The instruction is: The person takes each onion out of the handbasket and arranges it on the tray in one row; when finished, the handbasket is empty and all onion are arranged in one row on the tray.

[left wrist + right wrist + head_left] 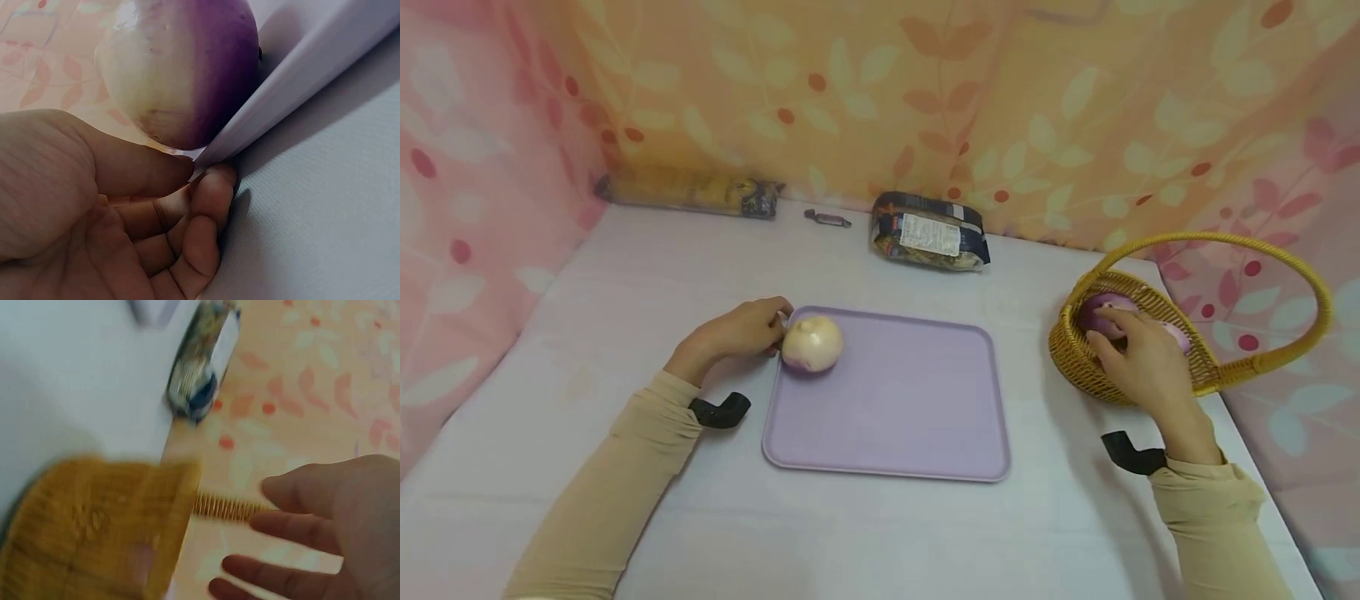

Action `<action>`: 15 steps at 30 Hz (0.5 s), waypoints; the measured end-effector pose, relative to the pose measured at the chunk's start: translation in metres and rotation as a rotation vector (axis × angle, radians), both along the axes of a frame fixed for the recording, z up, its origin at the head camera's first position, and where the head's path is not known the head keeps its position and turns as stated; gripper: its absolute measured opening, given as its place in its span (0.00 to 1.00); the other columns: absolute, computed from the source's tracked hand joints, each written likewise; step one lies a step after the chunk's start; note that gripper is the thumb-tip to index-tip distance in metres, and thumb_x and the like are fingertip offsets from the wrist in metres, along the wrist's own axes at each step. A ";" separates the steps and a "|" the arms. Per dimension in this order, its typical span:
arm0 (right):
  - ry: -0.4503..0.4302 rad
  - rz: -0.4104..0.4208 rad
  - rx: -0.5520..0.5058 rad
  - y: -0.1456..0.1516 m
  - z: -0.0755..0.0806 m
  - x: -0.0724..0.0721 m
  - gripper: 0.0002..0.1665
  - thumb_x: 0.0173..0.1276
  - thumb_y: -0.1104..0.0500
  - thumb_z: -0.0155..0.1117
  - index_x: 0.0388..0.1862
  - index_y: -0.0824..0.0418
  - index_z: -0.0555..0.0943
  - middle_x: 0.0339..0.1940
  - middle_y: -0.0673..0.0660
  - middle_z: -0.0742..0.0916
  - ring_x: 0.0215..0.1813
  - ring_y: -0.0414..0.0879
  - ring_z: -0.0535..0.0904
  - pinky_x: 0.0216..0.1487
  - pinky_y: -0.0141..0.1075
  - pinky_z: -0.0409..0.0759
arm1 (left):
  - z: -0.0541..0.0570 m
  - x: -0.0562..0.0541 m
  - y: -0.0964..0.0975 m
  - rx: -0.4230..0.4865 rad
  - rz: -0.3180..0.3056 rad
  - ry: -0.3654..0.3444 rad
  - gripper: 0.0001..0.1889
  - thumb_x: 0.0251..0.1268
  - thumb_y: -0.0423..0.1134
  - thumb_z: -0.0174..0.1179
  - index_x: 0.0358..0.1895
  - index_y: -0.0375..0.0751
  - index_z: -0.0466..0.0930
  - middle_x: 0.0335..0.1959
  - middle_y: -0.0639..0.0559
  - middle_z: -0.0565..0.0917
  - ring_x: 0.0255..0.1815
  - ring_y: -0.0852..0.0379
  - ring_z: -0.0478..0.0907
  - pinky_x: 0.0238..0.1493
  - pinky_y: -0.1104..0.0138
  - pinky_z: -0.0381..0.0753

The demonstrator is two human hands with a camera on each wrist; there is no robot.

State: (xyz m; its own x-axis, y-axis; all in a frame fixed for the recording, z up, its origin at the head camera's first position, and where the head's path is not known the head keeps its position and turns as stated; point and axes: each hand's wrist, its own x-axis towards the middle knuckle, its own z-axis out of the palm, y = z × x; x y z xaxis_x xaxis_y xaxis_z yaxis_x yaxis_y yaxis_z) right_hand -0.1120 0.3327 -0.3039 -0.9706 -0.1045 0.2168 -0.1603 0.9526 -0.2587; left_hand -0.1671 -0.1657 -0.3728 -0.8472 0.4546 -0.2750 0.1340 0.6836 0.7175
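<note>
A white-and-purple turnip (pixel 812 343) sits in the far left corner of a lilac tray (pixel 895 400). My left hand (pixel 747 330) is at the tray's left edge beside the turnip. In the left wrist view its thumb (pixel 150 174) and curled fingers pinch the tray's rim, just below the turnip (pixel 181 69). My right hand (pixel 1142 358) is over a yellow wicker basket (pixel 1086 371), its fingers spread and relaxed with nothing between them. Inside the basket lie a purple round vegetable (pixel 1105 310) and a pinkish one (pixel 1176 337), partly hidden by the hand.
At the back stand a dark food packet with a white label (pixel 928 233), a small wrapped candy (pixel 827 218) and a long yellow packet (pixel 677 193). The basket's tall handle (pixel 1311 287) arches over to the right. Patterned cloth (pixel 850 92) walls the white table.
</note>
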 end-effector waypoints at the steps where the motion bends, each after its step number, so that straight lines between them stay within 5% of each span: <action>1: -0.030 -0.037 0.026 0.010 0.000 0.001 0.26 0.69 0.52 0.58 0.59 0.68 0.77 0.53 0.76 0.79 0.54 0.71 0.74 0.53 0.65 0.69 | 0.001 0.000 0.000 0.001 -0.002 0.001 0.21 0.66 0.28 0.43 0.62 0.26 0.66 0.27 0.46 0.80 0.27 0.57 0.73 0.33 0.67 0.71; 7: -0.233 -0.089 0.146 0.041 -0.008 0.001 0.31 0.71 0.44 0.56 0.60 0.66 0.76 0.53 0.79 0.78 0.56 0.74 0.72 0.52 0.68 0.68 | 0.001 -0.001 -0.003 -0.002 -0.002 -0.005 0.22 0.66 0.28 0.43 0.63 0.26 0.65 0.27 0.46 0.80 0.28 0.57 0.72 0.32 0.67 0.71; 15: -0.241 -0.140 0.107 0.054 -0.014 -0.004 0.16 0.66 0.52 0.52 0.35 0.65 0.74 0.35 0.73 0.81 0.35 0.64 0.74 0.36 0.57 0.71 | -0.002 -0.001 -0.002 0.009 0.000 -0.007 0.22 0.66 0.28 0.43 0.63 0.26 0.65 0.26 0.47 0.79 0.28 0.56 0.71 0.32 0.66 0.70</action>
